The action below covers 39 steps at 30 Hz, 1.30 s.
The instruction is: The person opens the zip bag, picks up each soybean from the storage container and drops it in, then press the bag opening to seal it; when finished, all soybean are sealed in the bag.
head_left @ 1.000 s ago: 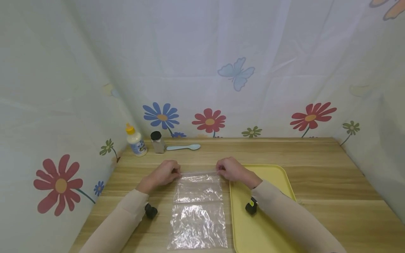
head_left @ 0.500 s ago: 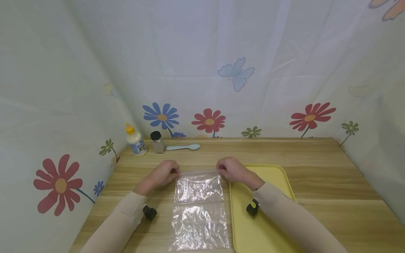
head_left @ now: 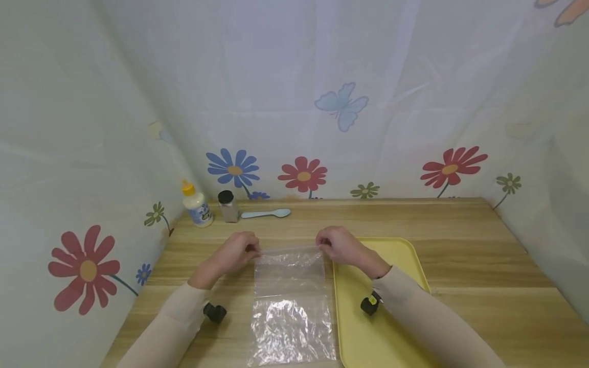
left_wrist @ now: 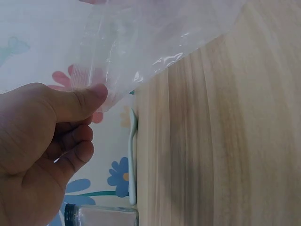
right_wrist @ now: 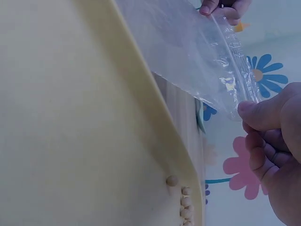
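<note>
A clear plastic zip bag lies between both hands, its top edge toward the back and lifted off the table in the wrist views. My left hand pinches its left top corner between thumb and fingers, seen close in the left wrist view, where the bag's ribbed zip strip shows. At the right top corner, my right hand pinches the bag the same way; the thumb presses on the corner in the right wrist view. The bag looks flat, with nothing visible inside.
A yellow tray sits under my right forearm, with several small round beads along its edge. At the back left stand a bottle with a yellow cap and a black-lidded jar. A pale blue spoon lies beside the jar.
Both hands keep their pinch on the bag's corners. The hands have drawn slightly apart, and the bag's upper part reflects less light. Tray, bottle, jar and spoon stay put.
</note>
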Tool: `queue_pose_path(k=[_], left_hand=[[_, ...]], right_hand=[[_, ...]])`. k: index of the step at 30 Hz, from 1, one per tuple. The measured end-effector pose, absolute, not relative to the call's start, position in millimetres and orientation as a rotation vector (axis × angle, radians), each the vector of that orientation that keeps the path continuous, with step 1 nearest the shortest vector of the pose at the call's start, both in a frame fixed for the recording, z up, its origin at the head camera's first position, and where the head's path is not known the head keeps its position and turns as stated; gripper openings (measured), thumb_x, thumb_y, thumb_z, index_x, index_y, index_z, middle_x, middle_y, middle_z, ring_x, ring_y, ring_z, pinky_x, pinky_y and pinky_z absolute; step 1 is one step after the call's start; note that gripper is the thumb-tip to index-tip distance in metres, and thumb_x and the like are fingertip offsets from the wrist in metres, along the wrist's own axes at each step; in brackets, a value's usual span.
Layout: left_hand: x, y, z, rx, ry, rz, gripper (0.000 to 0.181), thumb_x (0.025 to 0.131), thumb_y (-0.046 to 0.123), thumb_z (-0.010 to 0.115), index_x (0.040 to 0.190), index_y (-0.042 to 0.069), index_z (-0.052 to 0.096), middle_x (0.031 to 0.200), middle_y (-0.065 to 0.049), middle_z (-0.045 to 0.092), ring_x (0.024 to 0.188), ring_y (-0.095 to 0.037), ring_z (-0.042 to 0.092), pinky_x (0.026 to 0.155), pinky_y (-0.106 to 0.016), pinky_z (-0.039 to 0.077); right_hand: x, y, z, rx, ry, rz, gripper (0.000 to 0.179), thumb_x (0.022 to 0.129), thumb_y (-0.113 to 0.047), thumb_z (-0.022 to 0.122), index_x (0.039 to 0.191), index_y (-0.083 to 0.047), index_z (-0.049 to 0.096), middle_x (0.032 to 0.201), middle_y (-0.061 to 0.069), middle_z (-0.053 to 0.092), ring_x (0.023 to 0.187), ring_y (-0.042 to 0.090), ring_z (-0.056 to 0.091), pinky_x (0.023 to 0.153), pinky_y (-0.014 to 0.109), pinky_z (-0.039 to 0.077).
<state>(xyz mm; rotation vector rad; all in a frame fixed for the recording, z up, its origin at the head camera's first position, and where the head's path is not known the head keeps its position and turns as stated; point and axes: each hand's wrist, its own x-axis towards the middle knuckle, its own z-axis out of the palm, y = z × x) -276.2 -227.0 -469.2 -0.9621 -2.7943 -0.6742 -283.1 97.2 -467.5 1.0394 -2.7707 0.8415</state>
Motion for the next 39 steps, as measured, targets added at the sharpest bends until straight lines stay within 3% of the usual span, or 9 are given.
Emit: queue_pose_path(k=[25, 39], left_hand=[[-240, -216, -443, -0.948, -2.724, -0.737, 0.013, 0.077, 0.008, 0.079, 0.077, 0.016, 0.068, 0.077, 0.008, 0.06, 0.072, -0.005, 0.057, 0.065, -0.018, 0.053], [-218, -211, -430, -0.954, -2.719, -0.735, 0.011, 0.079, 0.01, 0.077, 0.082, 0.017, 0.07, 0.081, 0.009, 0.063, 0.075, -0.003, 0.059, 0.068, -0.017, 0.054]], right_hand=[[-251, 116, -451, 1.114, -2.58, 0.872, 0.002, 0.089, -0.01, 0.069, 0.087, -0.011, 0.069, 0.079, -0.006, 0.062, 0.071, 0.005, 0.053, 0.062, 0.018, 0.049], [-229, 127, -438, 1.166, -2.577, 0.917, 0.004, 0.092, -0.012, 0.065, 0.09, -0.012, 0.069, 0.085, -0.006, 0.065, 0.075, 0.005, 0.055, 0.066, 0.021, 0.051]])
